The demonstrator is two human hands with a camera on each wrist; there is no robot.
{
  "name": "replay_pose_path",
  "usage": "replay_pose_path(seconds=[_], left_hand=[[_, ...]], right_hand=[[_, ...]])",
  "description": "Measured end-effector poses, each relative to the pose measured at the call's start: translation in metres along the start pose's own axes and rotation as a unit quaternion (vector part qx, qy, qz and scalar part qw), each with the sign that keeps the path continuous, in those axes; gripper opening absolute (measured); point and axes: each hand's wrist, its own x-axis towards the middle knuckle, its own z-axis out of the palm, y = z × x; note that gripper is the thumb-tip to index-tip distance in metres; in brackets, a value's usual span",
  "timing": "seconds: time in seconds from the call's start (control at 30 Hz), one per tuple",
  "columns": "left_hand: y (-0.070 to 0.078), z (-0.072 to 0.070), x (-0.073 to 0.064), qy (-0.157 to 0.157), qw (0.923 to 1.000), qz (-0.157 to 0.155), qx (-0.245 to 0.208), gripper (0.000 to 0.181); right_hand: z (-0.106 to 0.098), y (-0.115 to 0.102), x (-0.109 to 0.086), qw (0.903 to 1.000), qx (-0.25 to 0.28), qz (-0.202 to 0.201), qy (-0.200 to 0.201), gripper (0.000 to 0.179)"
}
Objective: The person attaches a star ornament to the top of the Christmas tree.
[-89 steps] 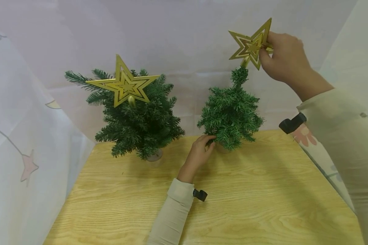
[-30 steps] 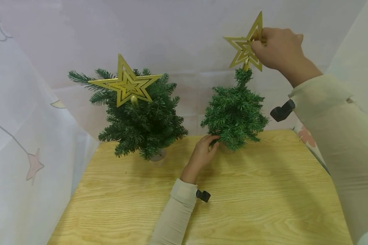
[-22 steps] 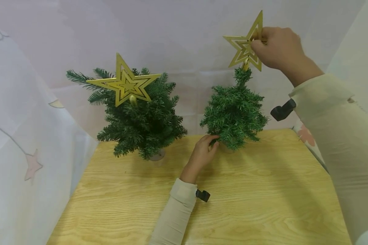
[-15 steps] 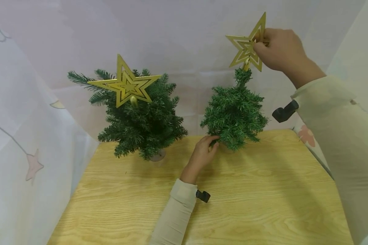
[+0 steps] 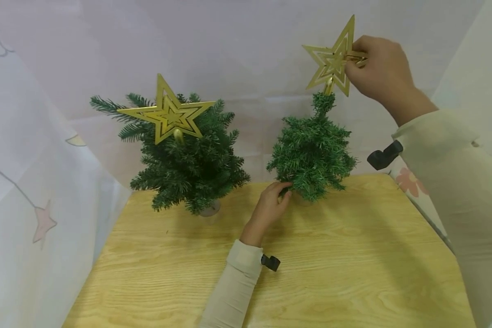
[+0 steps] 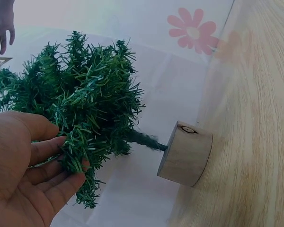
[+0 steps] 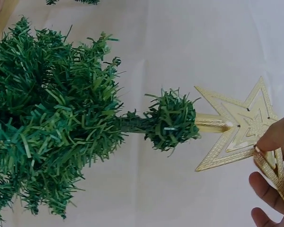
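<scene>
My right hand (image 5: 378,68) pinches the right side of a gold star tree topper (image 5: 332,61). In the right wrist view, the star's short tube (image 7: 210,123) meets the tufted tip (image 7: 170,120) of the small artificial Christmas tree (image 5: 311,152). My left hand (image 5: 268,202) holds a low branch (image 6: 75,151) on that tree's left side, with thumb and fingers around it. The tree stands on a round wooden base (image 6: 187,153). To its left is a fuller, darker Christmas tree (image 5: 192,168), carrying another gold star (image 5: 172,117) that leans back.
Both trees stand near the back edge of a wood-grain table (image 5: 332,273). A pale cloth (image 5: 246,54) with printed pictures hangs behind and at the sides. Each wrist wears a small black camera (image 5: 270,263).
The star in my right hand has turned and shifted slightly on the tree tip, and my fingers have moved a little along its right side. The left hand keeps its place at the branch.
</scene>
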Motion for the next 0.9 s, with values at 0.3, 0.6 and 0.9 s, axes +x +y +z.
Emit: replay_pose_path(seconds=[0.3,0.6,0.9], left_hand=[[-0.001,0.0,0.0,0.0,1.0,0.004,-0.003,0.041],[0.001,-0.001,0.001,0.001,1.0,0.002,0.005,0.041],[0.001,-0.001,0.0,0.0,0.9999,0.007,0.009,0.041]], right_hand=[[0.009,0.008,-0.002,0.998,0.053,0.022,0.024,0.044],[0.006,0.015,0.002,0.9948,0.093,0.04,-0.008,0.047],[0.004,0.014,0.004,0.996,0.08,0.023,-0.032,0.047]])
